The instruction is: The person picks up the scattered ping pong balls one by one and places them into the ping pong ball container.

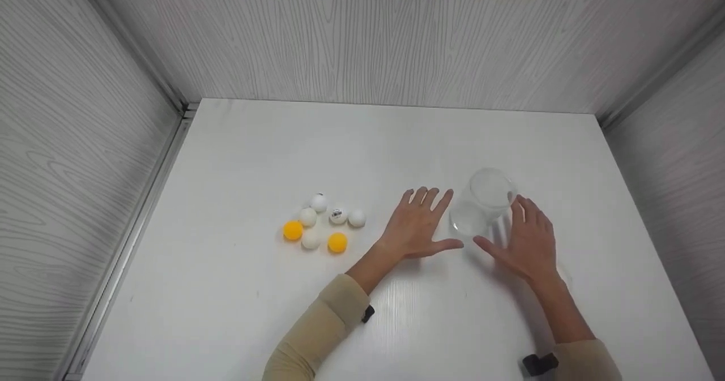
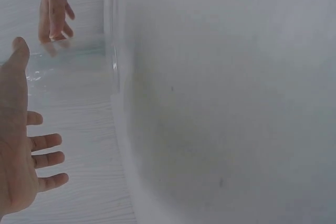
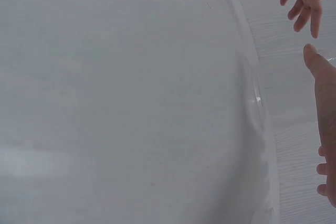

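A clear plastic cylinder (image 1: 482, 214) stands upright on the white table, right of centre. My left hand (image 1: 416, 228) is held to its left, fingers spread and thumb stretched toward the cylinder. On the other side, my right hand (image 1: 529, 245) is close by, its fingertips near the upper rim and its thumb near the base. Neither hand grips anything. In the left wrist view the see-through wall of the cylinder (image 2: 73, 77) lies between the two hands. Several white table tennis balls (image 1: 357, 218) and two orange table tennis balls (image 1: 337, 243) lie in a loose group to the left.
Partly hidden by the right wrist, a clear curved edge (image 1: 566, 276) shows on the table (image 1: 368, 143). Grey wood-grain panels (image 1: 362, 41) enclose the back and both sides.
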Demonstrator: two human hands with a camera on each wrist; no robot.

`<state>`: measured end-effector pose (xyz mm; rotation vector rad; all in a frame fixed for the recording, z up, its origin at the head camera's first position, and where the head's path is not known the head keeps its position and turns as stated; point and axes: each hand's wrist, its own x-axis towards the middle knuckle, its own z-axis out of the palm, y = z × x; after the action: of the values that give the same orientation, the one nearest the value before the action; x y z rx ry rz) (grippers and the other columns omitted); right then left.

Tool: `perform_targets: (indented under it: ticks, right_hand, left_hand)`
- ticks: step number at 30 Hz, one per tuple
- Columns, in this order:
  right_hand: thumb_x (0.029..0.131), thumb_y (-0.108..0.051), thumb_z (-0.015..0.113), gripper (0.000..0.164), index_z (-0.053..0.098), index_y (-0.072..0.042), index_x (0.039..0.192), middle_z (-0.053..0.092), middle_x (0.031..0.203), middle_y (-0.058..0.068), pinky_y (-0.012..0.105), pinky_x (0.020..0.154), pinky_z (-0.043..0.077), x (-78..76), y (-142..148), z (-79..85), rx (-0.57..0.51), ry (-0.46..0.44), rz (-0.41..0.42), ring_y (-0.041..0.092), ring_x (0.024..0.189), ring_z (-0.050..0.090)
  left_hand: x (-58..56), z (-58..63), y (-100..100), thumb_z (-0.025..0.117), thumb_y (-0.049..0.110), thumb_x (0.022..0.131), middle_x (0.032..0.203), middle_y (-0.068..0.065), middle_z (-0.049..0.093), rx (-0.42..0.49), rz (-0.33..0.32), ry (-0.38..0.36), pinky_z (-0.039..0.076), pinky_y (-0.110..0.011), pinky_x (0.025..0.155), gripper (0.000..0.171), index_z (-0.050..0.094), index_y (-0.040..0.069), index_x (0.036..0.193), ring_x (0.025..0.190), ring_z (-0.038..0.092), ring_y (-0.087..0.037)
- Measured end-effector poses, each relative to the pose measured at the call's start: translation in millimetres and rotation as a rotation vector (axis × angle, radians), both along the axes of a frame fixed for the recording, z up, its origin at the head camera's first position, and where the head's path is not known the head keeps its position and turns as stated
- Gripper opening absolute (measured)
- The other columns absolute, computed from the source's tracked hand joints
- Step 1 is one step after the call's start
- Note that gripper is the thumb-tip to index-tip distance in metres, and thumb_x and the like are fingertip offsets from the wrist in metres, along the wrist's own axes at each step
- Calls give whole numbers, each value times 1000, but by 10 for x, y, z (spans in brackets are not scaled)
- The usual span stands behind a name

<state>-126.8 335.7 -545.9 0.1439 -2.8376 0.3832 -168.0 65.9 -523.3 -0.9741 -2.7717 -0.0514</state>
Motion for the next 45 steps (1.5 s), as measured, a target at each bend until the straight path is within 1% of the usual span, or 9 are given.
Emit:
perform_targets:
  ticks: [6, 11, 14, 17, 21, 25, 30, 37, 45]
  right_hand:
    - [78, -66, 77, 110, 38, 2, 156, 48, 153, 29, 69, 116, 39, -79, 36, -23, 26, 4, 9, 46, 143, 45]
    - [79, -69, 74, 110, 39, 3, 155, 51, 148, 31, 67, 117, 37, -149, 50, -10, 39, -7, -10, 47, 140, 47]
    - [80, -71, 73, 111, 38, 3, 156, 50, 148, 31, 67, 116, 38, -187, 48, -21, 36, -21, -4, 48, 139, 48]
    - [78, -71, 75, 112, 40, 2, 156, 53, 145, 31, 67, 113, 41, -224, 53, -49, 24, 0, 8, 48, 137, 50]
    - [76, -70, 77, 109, 45, 1, 153, 58, 137, 29, 65, 103, 47, -267, 60, -77, 30, 43, 18, 47, 128, 55]
    - [74, -70, 77, 107, 47, 0, 150, 59, 133, 28, 64, 98, 50, -293, 76, -86, 53, 62, 32, 46, 122, 57]
    - [73, -70, 77, 106, 49, 0, 147, 60, 129, 29, 62, 95, 51, -305, 84, -86, 66, 86, 58, 47, 118, 59]
    - [71, -72, 76, 102, 56, 3, 137, 62, 118, 27, 59, 89, 53, -347, 62, -94, 82, 128, 84, 45, 109, 60]
    - [73, -71, 77, 94, 55, -1, 130, 62, 118, 24, 57, 88, 54, -362, 14, -87, 76, 120, 90, 43, 111, 60]
  left_hand:
    - [-98, 0, 111, 30, 91, 92, 151, -4, 57, -19, 6, 10, 41, -43, 122, 103, 31, 20, 167, 140, 55, -25]
    - [-163, 19, 230, 28, 91, 92, 152, -5, 56, -26, 0, -1, 42, -44, 123, 103, 30, 19, 167, 142, 54, -25]
    - [-201, 32, 288, 28, 91, 92, 153, -6, 56, -20, 0, -8, 42, -45, 122, 104, 30, 19, 167, 143, 53, -25]
    - [-245, 61, 320, 30, 90, 92, 155, -6, 54, -2, 11, -25, 42, -45, 123, 103, 31, 19, 167, 146, 51, -26]
    - [-315, 119, 349, 33, 89, 93, 157, -5, 54, 19, 34, -42, 41, -45, 124, 101, 33, 19, 166, 149, 49, -25]
    - [-367, 166, 396, 33, 88, 93, 158, -6, 53, 23, 19, -54, 40, -46, 125, 101, 33, 17, 165, 151, 47, -26]
    - [-405, 170, 445, 32, 87, 95, 159, -7, 52, 18, -3, -74, 40, -46, 125, 100, 34, 16, 165, 152, 46, -26]
    - [-432, 170, 449, 37, 84, 96, 155, -6, 55, 48, -15, -88, 42, -45, 124, 93, 41, 16, 160, 149, 49, -26]
    - [-437, 175, 431, 39, 83, 97, 151, -4, 57, 52, -1, -80, 44, -45, 123, 87, 50, 16, 152, 147, 51, -25]
